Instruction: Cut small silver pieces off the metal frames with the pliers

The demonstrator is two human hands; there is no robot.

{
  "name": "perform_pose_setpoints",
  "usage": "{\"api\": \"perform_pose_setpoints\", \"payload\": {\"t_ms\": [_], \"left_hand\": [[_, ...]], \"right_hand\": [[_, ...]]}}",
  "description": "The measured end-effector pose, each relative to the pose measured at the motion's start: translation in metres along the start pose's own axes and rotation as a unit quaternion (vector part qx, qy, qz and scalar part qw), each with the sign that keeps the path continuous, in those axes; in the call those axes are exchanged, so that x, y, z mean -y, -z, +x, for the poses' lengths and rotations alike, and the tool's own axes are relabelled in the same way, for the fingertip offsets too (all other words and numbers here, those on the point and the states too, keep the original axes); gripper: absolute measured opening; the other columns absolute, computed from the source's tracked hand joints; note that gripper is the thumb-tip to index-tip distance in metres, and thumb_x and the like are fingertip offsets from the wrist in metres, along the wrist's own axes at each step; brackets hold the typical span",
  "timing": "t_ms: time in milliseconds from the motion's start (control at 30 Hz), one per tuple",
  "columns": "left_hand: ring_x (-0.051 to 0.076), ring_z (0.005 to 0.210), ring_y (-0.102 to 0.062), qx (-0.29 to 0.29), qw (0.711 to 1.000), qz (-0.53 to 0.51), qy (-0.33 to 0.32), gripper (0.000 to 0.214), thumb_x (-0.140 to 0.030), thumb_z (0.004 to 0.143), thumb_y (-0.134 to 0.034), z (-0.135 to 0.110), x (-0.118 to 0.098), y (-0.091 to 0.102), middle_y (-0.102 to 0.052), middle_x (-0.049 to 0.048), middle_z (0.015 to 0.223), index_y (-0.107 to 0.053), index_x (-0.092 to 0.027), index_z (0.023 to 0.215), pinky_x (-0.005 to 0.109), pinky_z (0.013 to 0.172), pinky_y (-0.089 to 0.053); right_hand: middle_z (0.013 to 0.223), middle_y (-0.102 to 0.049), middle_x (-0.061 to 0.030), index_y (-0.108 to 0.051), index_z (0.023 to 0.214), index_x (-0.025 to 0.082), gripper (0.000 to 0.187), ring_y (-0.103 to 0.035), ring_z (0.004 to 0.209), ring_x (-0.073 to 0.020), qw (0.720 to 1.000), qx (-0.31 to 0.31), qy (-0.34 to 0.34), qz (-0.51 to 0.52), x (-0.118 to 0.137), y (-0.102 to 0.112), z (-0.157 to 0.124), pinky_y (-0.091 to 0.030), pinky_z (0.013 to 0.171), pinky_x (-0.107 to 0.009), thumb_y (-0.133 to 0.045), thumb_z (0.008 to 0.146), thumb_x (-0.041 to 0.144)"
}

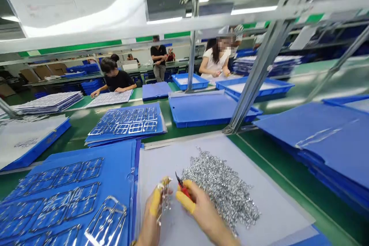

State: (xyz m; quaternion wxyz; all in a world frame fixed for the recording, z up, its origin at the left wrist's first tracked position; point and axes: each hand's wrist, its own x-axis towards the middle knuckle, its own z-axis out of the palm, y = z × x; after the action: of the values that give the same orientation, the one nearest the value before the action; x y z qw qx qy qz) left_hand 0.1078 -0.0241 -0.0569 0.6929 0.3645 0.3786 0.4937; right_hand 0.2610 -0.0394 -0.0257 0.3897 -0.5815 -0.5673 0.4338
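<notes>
My left hand (154,209), with yellow finger covers, is closed on a shiny metallic frame of small parts (165,196), seen partly edge-on and blurred. In my right hand (198,203) is a pair of red-handled nippers (184,189), their dark jaws pointing up and left, a short way from the frame. Yellow covers sit on that hand's thumb and a finger too. Beside it a heap of small silvery parts (221,184) lies on a white sheet (273,215). To the left, several similar frames (66,200) rest on a blue sheet (115,157).
Farther back are a stack of blue sheets with more frames (127,121) and a blue tray (201,109). A slanted metal post (256,73) rises behind the heap. Blue sheets (323,134) are piled at right. Across the bench, a person in black (121,80) and one in white (215,61) work.
</notes>
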Motion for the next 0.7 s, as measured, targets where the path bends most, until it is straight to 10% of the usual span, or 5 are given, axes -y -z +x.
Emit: {"api": "perform_pose_setpoints", "payload": {"t_ms": [233, 700], "left_hand": [[0.038, 0.127, -0.038, 0.000, 0.944, 0.237, -0.231, 0.048, -0.040, 0.074, -0.067, 0.016, 0.039, 0.011, -0.052, 0.0064, 0.136, -0.063, -0.032, 0.121, 0.051, 0.110, -0.019], [0.033, 0.132, -0.029, 0.071, 0.862, 0.438, -0.247, 0.074, -0.039, 0.076, -0.067, -0.006, 0.006, 0.002, -0.039, 0.0128, 0.143, -0.035, -0.029, 0.143, 0.054, 0.110, -0.017]], "right_hand": [[0.057, -0.039, 0.0090, -0.048, 0.075, 0.021, 0.035, -0.026, 0.044, -0.0053, 0.959, -0.037, -0.068, 0.271, -0.012, -0.021, 0.031, -0.019, 0.044, -0.021, -0.069, 0.060, 0.044], [0.064, -0.047, 0.0068, -0.054, 0.084, 0.018, 0.037, -0.036, 0.054, -0.0082, 0.964, -0.005, -0.116, 0.238, -0.014, -0.007, 0.028, -0.028, 0.051, -0.022, -0.070, 0.059, 0.041]]}}
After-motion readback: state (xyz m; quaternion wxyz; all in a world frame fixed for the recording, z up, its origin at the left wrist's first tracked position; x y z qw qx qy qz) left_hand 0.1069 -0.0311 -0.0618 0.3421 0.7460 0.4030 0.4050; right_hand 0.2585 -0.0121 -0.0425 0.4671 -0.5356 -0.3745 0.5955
